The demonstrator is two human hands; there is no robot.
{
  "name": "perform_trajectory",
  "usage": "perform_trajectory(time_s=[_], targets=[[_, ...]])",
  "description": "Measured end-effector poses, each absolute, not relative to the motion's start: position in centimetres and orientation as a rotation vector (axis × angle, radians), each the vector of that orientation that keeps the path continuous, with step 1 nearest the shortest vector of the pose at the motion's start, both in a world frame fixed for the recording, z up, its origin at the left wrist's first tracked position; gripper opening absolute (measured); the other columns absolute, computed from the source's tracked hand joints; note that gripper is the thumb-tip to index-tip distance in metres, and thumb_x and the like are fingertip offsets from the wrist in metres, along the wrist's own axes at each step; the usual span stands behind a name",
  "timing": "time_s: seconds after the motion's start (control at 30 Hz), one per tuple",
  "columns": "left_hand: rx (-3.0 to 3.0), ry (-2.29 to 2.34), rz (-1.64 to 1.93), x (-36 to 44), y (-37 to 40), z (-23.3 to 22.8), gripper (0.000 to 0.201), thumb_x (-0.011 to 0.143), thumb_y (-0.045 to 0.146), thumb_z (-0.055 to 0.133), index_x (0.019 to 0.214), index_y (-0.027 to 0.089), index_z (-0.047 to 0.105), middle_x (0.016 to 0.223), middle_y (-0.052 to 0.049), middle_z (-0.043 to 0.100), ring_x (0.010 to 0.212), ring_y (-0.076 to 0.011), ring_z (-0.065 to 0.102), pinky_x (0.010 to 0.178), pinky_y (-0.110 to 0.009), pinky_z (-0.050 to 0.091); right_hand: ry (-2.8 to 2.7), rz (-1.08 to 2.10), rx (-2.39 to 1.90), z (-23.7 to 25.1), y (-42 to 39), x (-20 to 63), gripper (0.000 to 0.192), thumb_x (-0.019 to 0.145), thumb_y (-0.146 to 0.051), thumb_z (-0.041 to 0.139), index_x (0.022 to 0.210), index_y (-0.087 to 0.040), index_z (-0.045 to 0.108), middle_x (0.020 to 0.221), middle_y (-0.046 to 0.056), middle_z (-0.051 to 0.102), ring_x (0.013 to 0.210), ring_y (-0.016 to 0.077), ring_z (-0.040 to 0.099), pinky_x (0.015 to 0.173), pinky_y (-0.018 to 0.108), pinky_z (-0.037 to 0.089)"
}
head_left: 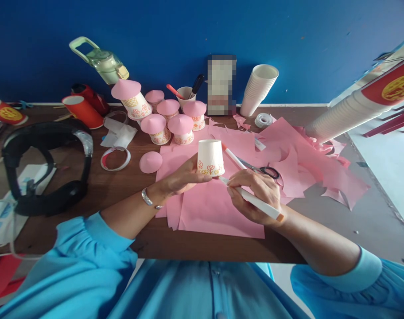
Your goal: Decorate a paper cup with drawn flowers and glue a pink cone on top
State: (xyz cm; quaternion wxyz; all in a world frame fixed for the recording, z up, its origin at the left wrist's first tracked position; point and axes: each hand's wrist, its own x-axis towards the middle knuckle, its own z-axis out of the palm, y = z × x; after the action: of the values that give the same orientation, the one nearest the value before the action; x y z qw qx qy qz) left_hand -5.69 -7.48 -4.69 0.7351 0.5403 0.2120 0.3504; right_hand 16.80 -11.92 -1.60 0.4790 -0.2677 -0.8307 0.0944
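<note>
My left hand is closed around the lower part of a white paper cup, which is upside down. Red and yellow flower drawings run along the cup's rim. In my right hand is a white marker with an orange end, its tip close to the cup's rim; whether it touches cannot be made out. Pink paper sheets lie under both hands. Beyond my right hand are a second white marker and scissors, partly hidden by the hand.
Several decorated cups with pink cone tops stand at the back left, near a loose pink cone. Stacked white cups and a phone stand against the blue wall. Tape rolls, a black headset-like strap and a green bottle are leftward.
</note>
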Motion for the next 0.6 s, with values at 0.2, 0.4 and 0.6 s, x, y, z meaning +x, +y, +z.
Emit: perform_trajectory(time_s=[0.2,0.4,0.6], targets=[[1.157,0.439,0.776,-5.59,-7.47,-4.79,0.033,0.088,0.031,0.083,0.117,0.021,0.073,0.107,-0.008,0.069,0.099,-0.0202,0.064,0.092,-0.034,0.055,-1.977,0.22,-0.625,-1.77,-11.75,16.78,0.02,0.094,-0.006,0.063,0.105,-0.022,0.061,0.08,0.001,0.072,0.068,0.0161,0.073,0.062,0.027,0.059],[1.152,0.445,0.783,-5.5,-7.56,-4.65,0.029,0.087,0.029,0.084,0.113,0.021,0.075,0.105,-0.006,0.069,0.097,-0.0195,0.064,0.09,-0.033,0.055,-2.031,0.218,-0.644,-1.73,-11.82,16.84,0.02,0.094,-0.007,0.065,0.104,-0.024,0.061,0.078,-0.001,0.072,0.066,0.0154,0.072,0.059,0.026,0.058],[1.131,0.482,0.771,-5.55,-7.63,-4.51,0.035,0.085,0.026,0.087,0.117,0.023,0.075,0.105,-0.005,0.068,0.099,-0.0189,0.063,0.089,-0.032,0.054,-2.034,0.213,-0.641,-1.8,-11.87,16.76,0.019,0.093,-0.006,0.064,0.103,-0.022,0.061,0.079,0.0,0.072,0.067,0.015,0.073,0.06,0.025,0.057]])
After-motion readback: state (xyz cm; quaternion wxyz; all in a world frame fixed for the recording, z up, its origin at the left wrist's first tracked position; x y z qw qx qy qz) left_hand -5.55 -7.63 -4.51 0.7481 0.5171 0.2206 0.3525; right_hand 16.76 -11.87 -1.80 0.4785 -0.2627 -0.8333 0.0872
